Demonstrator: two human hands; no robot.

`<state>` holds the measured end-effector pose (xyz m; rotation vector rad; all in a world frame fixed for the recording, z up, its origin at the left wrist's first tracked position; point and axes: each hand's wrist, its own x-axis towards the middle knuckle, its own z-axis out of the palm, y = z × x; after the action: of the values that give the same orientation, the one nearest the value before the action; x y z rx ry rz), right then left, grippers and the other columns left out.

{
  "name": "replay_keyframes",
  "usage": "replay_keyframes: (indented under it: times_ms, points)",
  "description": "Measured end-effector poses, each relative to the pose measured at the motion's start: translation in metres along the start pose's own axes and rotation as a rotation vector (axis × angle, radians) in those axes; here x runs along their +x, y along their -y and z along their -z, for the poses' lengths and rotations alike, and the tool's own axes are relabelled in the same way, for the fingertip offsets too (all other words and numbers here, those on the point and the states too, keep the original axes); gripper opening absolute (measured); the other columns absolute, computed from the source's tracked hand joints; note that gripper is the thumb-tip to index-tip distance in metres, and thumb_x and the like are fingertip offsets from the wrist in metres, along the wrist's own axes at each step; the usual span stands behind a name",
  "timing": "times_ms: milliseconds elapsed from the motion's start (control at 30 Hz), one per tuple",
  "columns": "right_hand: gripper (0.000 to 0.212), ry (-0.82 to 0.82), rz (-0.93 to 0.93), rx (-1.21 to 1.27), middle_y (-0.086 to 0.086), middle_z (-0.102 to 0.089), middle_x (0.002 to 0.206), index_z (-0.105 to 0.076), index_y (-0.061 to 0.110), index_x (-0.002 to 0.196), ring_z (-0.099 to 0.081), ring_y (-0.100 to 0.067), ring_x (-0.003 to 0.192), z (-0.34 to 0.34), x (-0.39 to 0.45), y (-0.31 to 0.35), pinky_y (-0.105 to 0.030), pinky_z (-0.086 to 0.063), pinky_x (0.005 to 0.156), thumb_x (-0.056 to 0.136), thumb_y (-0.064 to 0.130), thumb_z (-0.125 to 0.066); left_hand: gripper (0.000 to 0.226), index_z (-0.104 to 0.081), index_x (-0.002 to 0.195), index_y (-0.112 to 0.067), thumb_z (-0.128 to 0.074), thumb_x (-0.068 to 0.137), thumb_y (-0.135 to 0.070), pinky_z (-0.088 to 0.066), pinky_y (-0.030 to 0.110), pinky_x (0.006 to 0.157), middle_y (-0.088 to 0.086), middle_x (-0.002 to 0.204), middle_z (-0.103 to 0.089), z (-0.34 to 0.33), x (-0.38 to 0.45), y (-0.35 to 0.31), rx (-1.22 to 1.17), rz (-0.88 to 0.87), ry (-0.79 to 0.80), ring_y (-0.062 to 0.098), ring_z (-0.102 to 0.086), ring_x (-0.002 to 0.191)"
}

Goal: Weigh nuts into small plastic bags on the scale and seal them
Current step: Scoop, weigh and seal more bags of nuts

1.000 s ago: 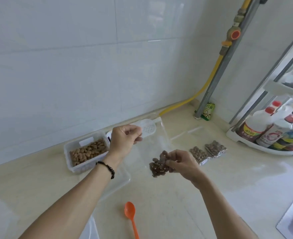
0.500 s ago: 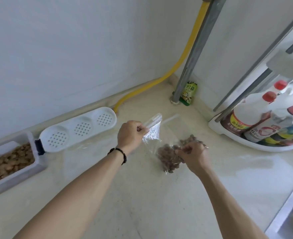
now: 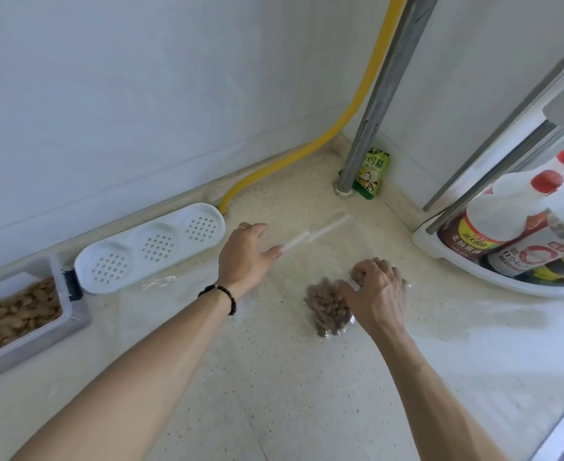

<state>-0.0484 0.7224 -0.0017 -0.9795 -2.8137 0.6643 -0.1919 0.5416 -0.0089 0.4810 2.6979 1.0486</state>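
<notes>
Seen from the head camera, looking down at a pale speckled stone counter (image 3: 274, 394) in the corner of a white-tiled wall. A clear plastic zip bag (image 3: 323, 254) lies flat on the counter, with a clump of brown nuts (image 3: 327, 306) gathered at its near end. The left hand (image 3: 244, 257), a dark beaded bracelet (image 3: 222, 296) on its wrist, has its fingers stretched out along the bag's white zip strip (image 3: 313, 232), pressing it at its left end. The right hand (image 3: 375, 291) rests palm down with fingers curled over the bag just beside the nuts; whether it grips the plastic cannot be told. To the left, a clear rectangular plastic tub (image 3: 24, 321) holds paler nuts, and next to it lies a long white perforated plastic lid (image 3: 151, 246). A yellow hose (image 3: 357, 101) and a grey metal pipe (image 3: 377, 104) run down the corner, with a small green seasoning packet (image 3: 373, 174) behind the pipe's foot. At right, red-capped sauce bottles (image 3: 506, 227) stand in a white rack tray (image 3: 440, 257).
</notes>
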Motion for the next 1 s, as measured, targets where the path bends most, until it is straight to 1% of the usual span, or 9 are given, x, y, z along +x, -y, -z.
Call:
replay_keyframes:
  times_ms: [100, 200, 300, 467, 633, 733, 800, 900, 1000]
  points:
    - [0.051, 0.052, 0.052, 0.088, -0.004, -0.061, 0.112, -0.065, 0.013, 0.117, -0.051, -0.026, 0.11, -0.005, 0.002, 0.034, -0.041, -0.043, 0.092, 0.081, 0.048, -0.072, 0.057, -0.057, 0.129, -0.013, -0.066, 0.085, -0.048, -0.044, 0.032, 0.094, 0.004, 0.124, -0.055, 0.024, -0.015, 0.012, 0.033, -0.008, -0.039, 0.019, -0.048, 0.119]
    - [0.051, 0.159, 0.168, 0.22, -0.003, -0.064, 0.103, -0.064, 0.01, 0.117, -0.058, -0.022, 0.1, -0.023, -0.006, 0.076, -0.036, -0.049, 0.081, 0.084, 0.048, -0.07, 0.043, -0.059, 0.126, -0.014, -0.061, 0.091, -0.039, -0.041, 0.029, 0.095, 0.001, 0.124, -0.055, 0.053, -0.041, 0.04, 0.129, 0.028, -0.028, 0.019, -0.046, 0.121]
    - [0.056, 0.264, 0.254, 0.214, -0.005, -0.063, 0.109, -0.06, 0.009, 0.123, -0.057, -0.023, 0.105, -0.049, -0.018, 0.108, -0.036, -0.049, 0.084, 0.085, 0.049, -0.069, 0.041, -0.057, 0.128, -0.015, -0.062, 0.09, -0.029, -0.041, 0.032, 0.098, 0.002, 0.126, -0.056, 0.083, -0.066, 0.075, 0.289, 0.071, 0.022, 0.022, -0.047, 0.122]
    - [0.077, 0.341, 0.336, -0.073, -0.005, -0.05, 0.127, -0.042, 0.014, 0.137, -0.047, -0.027, 0.119, -0.081, -0.036, 0.131, -0.039, -0.041, 0.096, 0.08, 0.059, -0.068, 0.087, -0.039, 0.142, -0.018, -0.075, 0.07, -0.052, -0.039, 0.037, 0.097, 0.004, 0.137, -0.05, 0.104, -0.083, 0.105, 0.529, 0.109, 0.183, 0.026, -0.047, 0.123]
    - [0.068, 0.303, 0.332, 0.011, -0.007, -0.057, 0.127, -0.038, 0.01, 0.139, -0.049, -0.028, 0.118, -0.092, -0.035, 0.132, -0.039, -0.039, 0.096, 0.085, 0.032, -0.073, 0.108, -0.023, 0.148, -0.02, -0.079, 0.064, -0.058, -0.032, 0.04, 0.102, 0.006, 0.141, -0.043, 0.091, -0.084, 0.114, 0.697, 0.119, 0.125, 0.025, -0.041, 0.128]
    - [0.051, 0.258, 0.344, 0.039, -0.006, -0.062, 0.119, -0.049, 0.01, 0.13, -0.052, -0.027, 0.114, -0.092, -0.031, 0.131, -0.038, -0.039, 0.093, 0.087, 0.026, -0.071, 0.1, -0.035, 0.144, -0.018, -0.084, 0.062, -0.048, -0.031, 0.039, 0.097, 0.005, 0.127, -0.05, 0.087, -0.084, 0.11, 0.759, 0.035, 0.005, 0.024, -0.048, 0.116]
    - [0.04, 0.224, 0.344, 0.06, -0.006, -0.061, 0.115, -0.055, 0.01, 0.12, -0.052, -0.026, 0.109, -0.091, -0.032, 0.13, -0.037, -0.04, 0.089, 0.086, 0.024, -0.071, 0.086, -0.046, 0.136, -0.016, -0.086, 0.061, -0.026, -0.035, 0.038, 0.09, 0.005, 0.115, -0.053, 0.085, -0.083, 0.109, 0.767, -0.013, -0.073, 0.025, -0.054, 0.104]
    - [0.034, 0.177, 0.309, 0.122, -0.009, -0.061, 0.111, -0.059, 0.007, 0.115, -0.055, -0.029, 0.103, -0.091, -0.033, 0.131, -0.04, -0.044, 0.086, 0.085, 0.017, -0.072, 0.06, -0.059, 0.118, -0.014, -0.075, 0.063, 0.003, -0.037, 0.034, 0.075, 0.005, 0.101, -0.053, 0.088, -0.082, 0.108, 0.67, -0.039, -0.146, 0.023, -0.055, 0.084]
    - [0.026, 0.172, 0.24, 0.226, -0.011, -0.068, 0.099, -0.06, 0.005, 0.112, -0.063, -0.03, 0.091, -0.086, -0.033, 0.131, -0.044, -0.052, 0.081, 0.088, 0.01, -0.067, 0.05, -0.062, 0.115, -0.011, -0.061, 0.073, 0.016, -0.046, 0.035, 0.066, 0.008, 0.106, -0.054, 0.099, -0.083, 0.104, 0.479, -0.035, -0.16, 0.025, -0.056, 0.076]
